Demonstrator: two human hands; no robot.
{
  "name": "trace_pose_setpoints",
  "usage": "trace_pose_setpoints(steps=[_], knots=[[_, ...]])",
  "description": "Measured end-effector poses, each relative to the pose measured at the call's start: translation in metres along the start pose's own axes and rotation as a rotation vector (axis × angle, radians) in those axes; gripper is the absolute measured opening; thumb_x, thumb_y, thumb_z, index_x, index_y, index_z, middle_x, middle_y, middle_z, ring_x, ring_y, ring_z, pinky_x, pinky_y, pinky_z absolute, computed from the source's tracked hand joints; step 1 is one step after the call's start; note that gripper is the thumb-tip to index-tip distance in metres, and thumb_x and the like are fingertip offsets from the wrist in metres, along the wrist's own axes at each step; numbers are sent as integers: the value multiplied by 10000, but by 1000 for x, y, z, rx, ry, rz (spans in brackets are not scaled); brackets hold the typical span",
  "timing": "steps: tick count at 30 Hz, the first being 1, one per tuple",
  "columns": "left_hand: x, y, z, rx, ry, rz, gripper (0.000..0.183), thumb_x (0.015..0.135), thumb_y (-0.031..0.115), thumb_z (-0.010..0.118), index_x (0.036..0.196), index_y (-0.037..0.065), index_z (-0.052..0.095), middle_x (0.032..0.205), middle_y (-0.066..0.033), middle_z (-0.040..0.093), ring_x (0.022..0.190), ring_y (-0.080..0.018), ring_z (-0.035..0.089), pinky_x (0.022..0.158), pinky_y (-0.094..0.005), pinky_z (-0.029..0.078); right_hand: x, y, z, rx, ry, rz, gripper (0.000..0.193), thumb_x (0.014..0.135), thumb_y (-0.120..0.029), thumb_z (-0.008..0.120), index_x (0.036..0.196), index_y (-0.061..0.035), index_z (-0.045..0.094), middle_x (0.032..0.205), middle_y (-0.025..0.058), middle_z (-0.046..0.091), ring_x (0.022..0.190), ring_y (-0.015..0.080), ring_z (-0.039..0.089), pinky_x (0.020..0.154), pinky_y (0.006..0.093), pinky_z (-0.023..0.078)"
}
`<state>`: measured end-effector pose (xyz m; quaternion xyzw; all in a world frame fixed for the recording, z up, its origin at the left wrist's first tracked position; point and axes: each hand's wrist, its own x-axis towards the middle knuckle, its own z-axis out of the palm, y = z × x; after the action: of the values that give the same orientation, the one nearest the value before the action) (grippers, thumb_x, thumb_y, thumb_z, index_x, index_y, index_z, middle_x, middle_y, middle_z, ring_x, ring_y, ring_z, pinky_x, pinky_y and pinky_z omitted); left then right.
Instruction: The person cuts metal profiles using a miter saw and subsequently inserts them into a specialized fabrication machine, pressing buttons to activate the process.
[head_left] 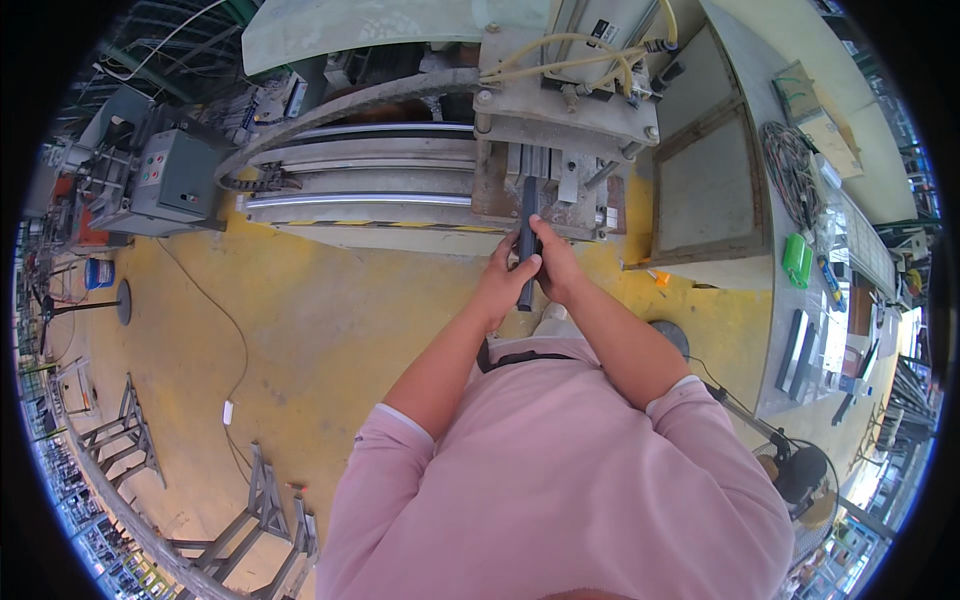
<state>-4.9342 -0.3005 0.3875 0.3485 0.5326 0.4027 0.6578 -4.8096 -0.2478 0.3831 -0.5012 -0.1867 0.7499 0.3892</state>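
Note:
Both my hands grip a dark grey metal profile bar (527, 230), which points away from me. My left hand (507, 281) wraps its near part from the left, the thumb lying over the top. From the right, my right hand (556, 258) closes round it a little farther along. The bar's near end sticks out below my hands. Its far end reaches the bed of a press-like machine (570, 112), beside a small metal block (568, 182). Whether the bar rests on that bed I cannot tell.
Left of the press run long steel rails (370, 200) with a cable chain (330, 115). A grey control box (180, 175) stands far left. On the right, a bench (775, 350) bears a green roll (797, 261) and coiled wire (790, 170). A cable (235, 320) crosses the yellow floor near metal trestles (262, 495).

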Motion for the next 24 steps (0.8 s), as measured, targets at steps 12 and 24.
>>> trace_pose_setpoints(steps=[12, 24], knots=[[18, -10, 6, 329, 221, 109, 597, 942, 313, 586, 1481, 107, 431, 1222, -164, 644, 1045, -207, 623, 888, -303, 477, 28, 8, 7, 101, 70, 35, 401, 934, -508, 603, 1008, -114, 590, 851, 22, 575, 739, 155, 542, 681, 352, 470], [15, 1, 0, 165, 166, 63, 557, 971, 264, 553, 1466, 43, 427, 1317, -151, 589, 1163, -191, 564, 979, -295, 435, 31, 13, 3, 135, 39, 44, 434, 936, -528, 595, 1044, -108, 612, 933, 59, 607, 884, 212, 574, 822, 371, 468]])
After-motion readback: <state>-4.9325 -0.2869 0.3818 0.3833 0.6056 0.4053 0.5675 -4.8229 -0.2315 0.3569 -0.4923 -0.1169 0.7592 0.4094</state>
